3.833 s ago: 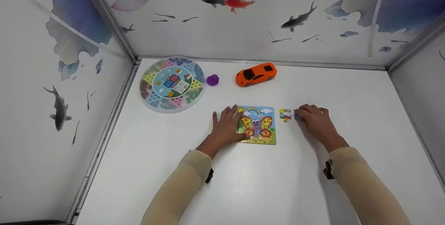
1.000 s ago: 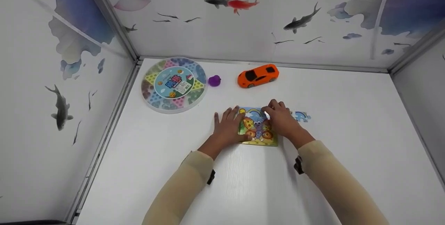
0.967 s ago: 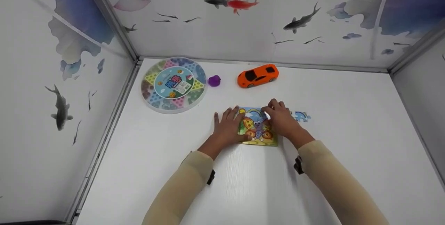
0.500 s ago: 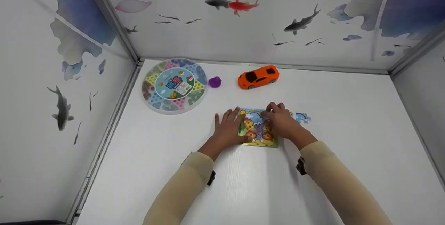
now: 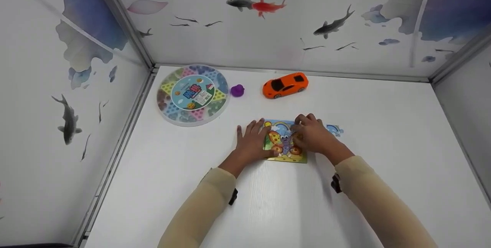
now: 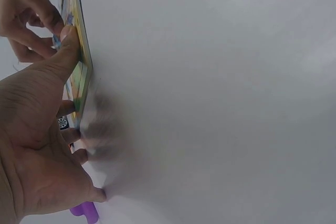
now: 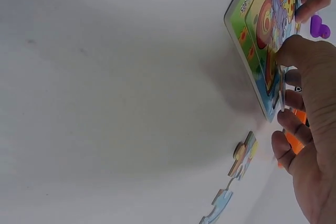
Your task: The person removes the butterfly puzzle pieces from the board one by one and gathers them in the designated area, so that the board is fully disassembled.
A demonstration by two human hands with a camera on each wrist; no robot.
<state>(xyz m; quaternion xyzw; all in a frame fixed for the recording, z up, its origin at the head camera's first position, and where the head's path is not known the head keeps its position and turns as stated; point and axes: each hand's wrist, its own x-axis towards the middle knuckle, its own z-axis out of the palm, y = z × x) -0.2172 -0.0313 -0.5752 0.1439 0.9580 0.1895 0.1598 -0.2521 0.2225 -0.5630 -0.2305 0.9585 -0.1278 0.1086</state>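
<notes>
A square butterfly jigsaw puzzle (image 5: 284,156) lies flat on the white table. My left hand (image 5: 251,144) rests at its left side with fingers spread, the thumb pressing on its lower left part; in the left wrist view the thumb (image 6: 68,51) lies over the edge. Above the puzzle's upper right part, my right hand (image 5: 312,135) pinches a puzzle piece (image 7: 282,90) between thumb and fingers, the piece standing tilted. Two loose pieces lie right of the board: a blue rainbow piece (image 5: 334,130) and a many-coloured piece (image 7: 244,156), which the right hand hides in the head view.
Farther back stand an orange toy car (image 5: 285,85), a small purple toy (image 5: 237,90) and a round Chinese-checkers-like game box (image 5: 191,119). White panels painted with fish enclose the table (image 5: 268,209) at the back and sides.
From the loose pieces on the right, my right hand has moved left onto the puzzle. In the last half second its thumb has shifted slightly down. The left hand has stayed put.
</notes>
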